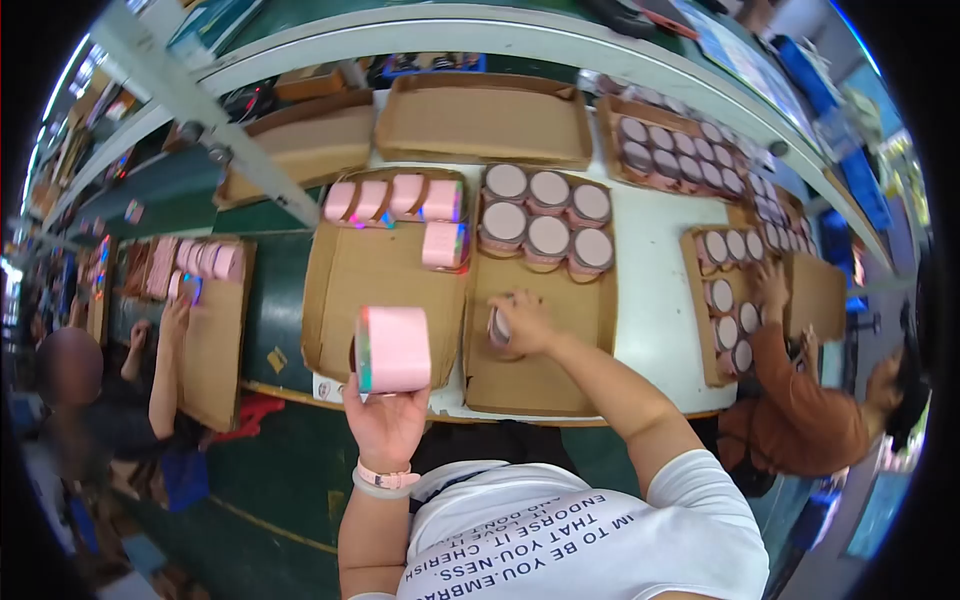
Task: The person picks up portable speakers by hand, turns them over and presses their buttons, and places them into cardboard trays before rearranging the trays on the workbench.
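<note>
My left hand (388, 428) grips a pink rounded unit (398, 348) from below, its smooth side up. A green and multicoloured band shows at the unit's left end. That hand is raised over the front of a cardboard tray (340, 285), where several similar pink units (440, 245) lie on their sides at the back. In the adjoining cardboard tray (540, 385), my right hand (525, 323) has its fingers wrapped round a unit with a pale round face (498, 326), mostly hidden by the hand. Behind it, several units stand with round grey-white faces up (548, 236).
Cardboard trays (485, 120) line the back, under a metal frame bar (450, 25). At right, a co-worker in a brown sleeve (795, 380) reaches into another tray of units (715, 340). At left, another person's hand (173, 315) is at a tray (215, 350) of pink units.
</note>
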The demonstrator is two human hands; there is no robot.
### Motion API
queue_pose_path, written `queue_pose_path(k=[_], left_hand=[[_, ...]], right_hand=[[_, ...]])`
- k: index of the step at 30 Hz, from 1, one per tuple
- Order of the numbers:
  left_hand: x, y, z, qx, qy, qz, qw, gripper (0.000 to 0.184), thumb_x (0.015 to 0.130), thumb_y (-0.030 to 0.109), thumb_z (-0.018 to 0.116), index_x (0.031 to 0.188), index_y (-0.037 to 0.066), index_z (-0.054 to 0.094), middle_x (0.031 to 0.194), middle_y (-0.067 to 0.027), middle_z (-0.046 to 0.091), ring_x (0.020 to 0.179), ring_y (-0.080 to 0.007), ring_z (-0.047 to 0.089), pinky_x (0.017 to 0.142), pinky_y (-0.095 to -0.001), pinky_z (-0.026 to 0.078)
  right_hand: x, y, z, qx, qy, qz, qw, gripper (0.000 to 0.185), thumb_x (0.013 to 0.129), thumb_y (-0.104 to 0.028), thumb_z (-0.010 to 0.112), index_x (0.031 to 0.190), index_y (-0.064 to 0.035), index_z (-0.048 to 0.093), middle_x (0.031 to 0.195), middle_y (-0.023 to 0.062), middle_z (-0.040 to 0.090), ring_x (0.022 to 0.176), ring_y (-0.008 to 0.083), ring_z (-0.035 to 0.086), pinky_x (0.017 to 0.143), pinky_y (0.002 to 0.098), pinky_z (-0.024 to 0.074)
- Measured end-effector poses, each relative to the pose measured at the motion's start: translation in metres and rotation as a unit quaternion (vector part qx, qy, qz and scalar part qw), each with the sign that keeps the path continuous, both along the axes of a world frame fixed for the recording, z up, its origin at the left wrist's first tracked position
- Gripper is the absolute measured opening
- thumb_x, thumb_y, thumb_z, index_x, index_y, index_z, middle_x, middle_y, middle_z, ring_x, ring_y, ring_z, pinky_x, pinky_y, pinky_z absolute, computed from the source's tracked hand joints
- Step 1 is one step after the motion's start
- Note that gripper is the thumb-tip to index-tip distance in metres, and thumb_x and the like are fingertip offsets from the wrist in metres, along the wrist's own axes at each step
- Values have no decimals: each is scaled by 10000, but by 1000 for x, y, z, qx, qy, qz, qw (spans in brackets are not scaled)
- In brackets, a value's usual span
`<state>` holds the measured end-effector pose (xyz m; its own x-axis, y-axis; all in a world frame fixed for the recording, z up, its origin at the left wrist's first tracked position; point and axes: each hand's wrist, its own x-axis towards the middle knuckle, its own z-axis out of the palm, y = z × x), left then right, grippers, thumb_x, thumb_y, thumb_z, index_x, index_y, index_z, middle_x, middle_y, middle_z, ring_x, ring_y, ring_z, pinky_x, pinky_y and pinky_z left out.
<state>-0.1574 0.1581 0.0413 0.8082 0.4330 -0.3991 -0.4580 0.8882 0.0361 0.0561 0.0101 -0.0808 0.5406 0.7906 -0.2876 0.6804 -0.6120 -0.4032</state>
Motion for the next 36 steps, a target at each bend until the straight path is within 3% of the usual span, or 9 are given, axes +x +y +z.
queue_pose_path(k=[9,13,16,19,21,23,27,31,36], left_hand=[[-10,-3,5,79,88,48,992,501,909,324,433,1324,47,384,1296,-121,480,1195,-280,468,1008,-467,397],[-5,-6,6,220,204,24,954,474,888,215,515,1303,25,389,1246,-116,504,1166,-250,487,993,-419,407],[1,-10,-6,516,388,33,763,536,731,-73,642,1223,4,443,1215,-130,482,1130,-207,481,957,-328,401],[12,-15,-3,790,424,36,441,637,602,31,725,1189,36,476,1222,-171,429,1112,-319,443,947,-419,371],[27,-25,-3,814,413,48,405,658,585,84,756,1181,64,478,1234,-196,434,1085,-386,415,910,-463,334],[37,-23,-2,843,360,36,397,653,611,124,775,1188,69,473,1280,-207,420,1044,-381,435,892,-467,342],[46,-19,0,926,192,6,325,595,668,168,761,1186,73,484,1291,-197,440,1003,-362,470,859,-447,379],[58,6,-7,913,-22,-61,402,580,718,229,737,1194,39,466,1169,-151,569,955,-320,552,817,-392,440],[112,42,-72,808,242,-295,448,692,792,248,660,1339,-2,318,1226,-243,507,1078,-388,521,895,-443,433]], right_hand=[[33,56,-11,92,-193,-23,977,655,690,-210,678,1291,-143,425,1295,169,380,1195,384,381,938,539,358],[-21,55,56,280,345,-6,896,684,819,-205,623,1403,-109,281,1400,141,297,1230,289,393,1012,403,331],[-49,47,82,309,609,-22,730,766,846,-201,606,1453,-132,143,1434,119,252,1246,238,370,1026,362,316],[-74,48,72,358,603,-34,713,838,823,-153,606,1467,-162,71,1388,118,293,1218,236,397,1002,372,354],[-82,45,79,367,638,-104,669,789,836,-178,568,1461,-172,86,1407,115,271,1269,253,364,1016,376,352],[-77,39,74,406,778,-170,448,711,856,-210,514,1443,-173,115,1426,115,264,1264,279,382,1006,389,383],[-72,12,95,407,772,-318,370,567,822,-215,520,1355,-157,337,1300,115,439,1200,292,456,977,425,427],[-79,-20,100,507,668,-369,402,651,666,-76,642,1279,-130,433,1238,121,490,1129,276,509,953,411,443],[-121,-64,94,484,400,-482,611,668,597,45,601,1236,-96,468,1281,90,419,1204,229,429,994,352,380]])
